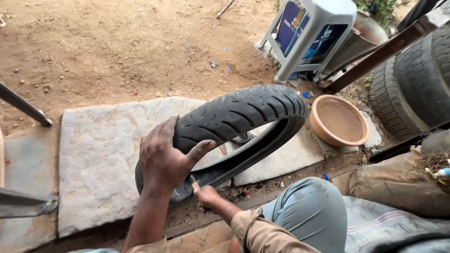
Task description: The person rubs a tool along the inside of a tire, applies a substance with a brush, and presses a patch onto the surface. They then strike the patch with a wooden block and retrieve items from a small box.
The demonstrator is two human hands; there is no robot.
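Here the left hand [161, 161] is clamped over the near edge of a black tyre [243, 117] that stands tilted on a grey stone slab [98, 159]. The right hand [207, 196] is closed around a small tool handle [194, 186] pushed inside the tyre. A clay bowl [339, 120] sits just beside the tyre, with a grey plastic stool [311, 35] beyond it.

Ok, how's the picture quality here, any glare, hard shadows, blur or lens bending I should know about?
Head view: soft, even daylight, no glare and no hard shadows; the tyre and left hand are sharp, the right hand is mostly hidden behind the tyre's lower edge; wide-angle bending shows at the edges, where the plastic stool leans; the clay bowl looks evenly lit.
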